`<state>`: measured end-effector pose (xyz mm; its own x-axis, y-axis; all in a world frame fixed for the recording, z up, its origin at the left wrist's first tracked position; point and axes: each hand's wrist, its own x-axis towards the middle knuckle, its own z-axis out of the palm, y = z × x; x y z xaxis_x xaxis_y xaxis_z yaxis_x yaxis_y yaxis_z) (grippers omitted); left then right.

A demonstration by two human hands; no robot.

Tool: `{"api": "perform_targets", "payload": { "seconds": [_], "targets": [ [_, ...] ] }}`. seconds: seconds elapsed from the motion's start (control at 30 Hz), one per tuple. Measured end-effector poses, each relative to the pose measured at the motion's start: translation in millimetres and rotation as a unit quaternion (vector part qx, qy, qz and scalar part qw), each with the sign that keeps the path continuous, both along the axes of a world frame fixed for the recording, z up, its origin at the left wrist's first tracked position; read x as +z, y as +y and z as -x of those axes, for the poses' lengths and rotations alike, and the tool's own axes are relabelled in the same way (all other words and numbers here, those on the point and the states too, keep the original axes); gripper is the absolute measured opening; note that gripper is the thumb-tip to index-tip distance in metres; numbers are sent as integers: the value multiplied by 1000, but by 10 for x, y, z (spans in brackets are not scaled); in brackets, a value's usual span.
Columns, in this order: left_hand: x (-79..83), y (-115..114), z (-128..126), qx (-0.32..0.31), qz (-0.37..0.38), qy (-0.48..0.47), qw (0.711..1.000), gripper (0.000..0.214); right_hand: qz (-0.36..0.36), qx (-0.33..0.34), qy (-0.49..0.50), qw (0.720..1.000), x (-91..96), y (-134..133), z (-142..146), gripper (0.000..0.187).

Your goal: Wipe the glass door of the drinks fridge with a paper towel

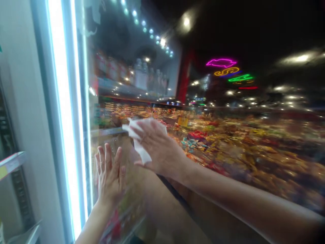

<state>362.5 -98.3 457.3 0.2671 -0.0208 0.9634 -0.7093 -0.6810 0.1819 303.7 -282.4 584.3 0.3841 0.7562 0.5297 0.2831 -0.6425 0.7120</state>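
Observation:
My left hand [109, 179] is spread flat with its fingers pointing up, palm against the glass door [134, 189] beside a bright light strip. It holds nothing. Higher and to the right, my right hand [164, 152] presses a white tissue [143, 153] against the glass. Its fingers lie over the tissue, whose edges stick out around the hand. Motion blurs this hand and forearm. Whether the tissue is paper or thin cloth, I cannot tell.
Upright light tubes [64, 101] run along the pale door frame [22, 84] at left. Shelf edges [12, 164] jut out at the far left. Blurred heaps of packaged goods [241, 145] appear at right, with neon signs [225, 71] above. Bottles [149, 76] show in the glass.

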Motion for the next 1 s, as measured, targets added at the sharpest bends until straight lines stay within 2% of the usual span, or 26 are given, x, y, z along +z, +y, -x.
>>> {"api": "perform_targets", "payload": {
  "seconds": [0.07, 0.1, 0.2, 0.27, 0.33, 0.4, 0.47, 0.53, 0.6, 0.67, 0.73, 0.8, 0.83, 0.9, 1.0],
  "targets": [
    [12, 3, 11, -4, 12, -2, 1000, 73, -23, -16, 7, 1000, 173, 80, -19, 95],
    [19, 5, 24, -5, 18, -7, 1000, 74, -11, -17, 20, 1000, 149, 114, -27, 95],
    [37, 20, 75, -2, 28, -24, 999, 76, 70, 27, 76, 994, -116, 173, -70, 87],
    [43, 34, 97, -2, 28, -27, 999, 76, 91, 62, 89, 990, -124, 207, -122, 83],
    [45, 45, 102, -3, 31, -24, 999, 75, 59, 71, 63, 994, 122, 272, -180, 90],
    [38, 51, 101, -4, 37, -25, 999, 76, -2, 47, 16, 999, 441, 366, -222, 99],
    [11, 57, 106, -2, 46, -27, 999, 76, -24, 11, -10, 1000, 575, 468, -233, 102],
    [-36, 71, 120, 3, 60, -33, 998, 75, 40, -24, 16, 999, 448, 560, -222, 99],
    [-90, 93, 137, 12, 70, -34, 997, 74, 159, -46, 69, 984, 235, 646, -219, 92],
    [-130, 120, 149, 19, 76, -26, 997, 73, 230, -56, 87, 968, 178, 745, -255, 88],
    [-141, 145, 154, 21, 84, -11, 996, 72, 204, -55, 45, 976, 327, 863, -336, 92],
    [-131, 164, 158, 20, 93, 2, 995, 73, 129, -53, -27, 990, 491, 960, -424, 94],
    [-126, 169, 161, 19, 93, 7, 995, 73, 103, -46, -50, 992, 498, 975, -452, 95],
    [-134, 165, 175, 21, 92, 10, 996, 74, 97, -19, -44, 994, 305, 895, -444, 95],
    [-217, 96, 213, 14, 92, 13, 996, 74, 126, 41, 55, 990, -218, 512, -263, 84]
  ]
}}
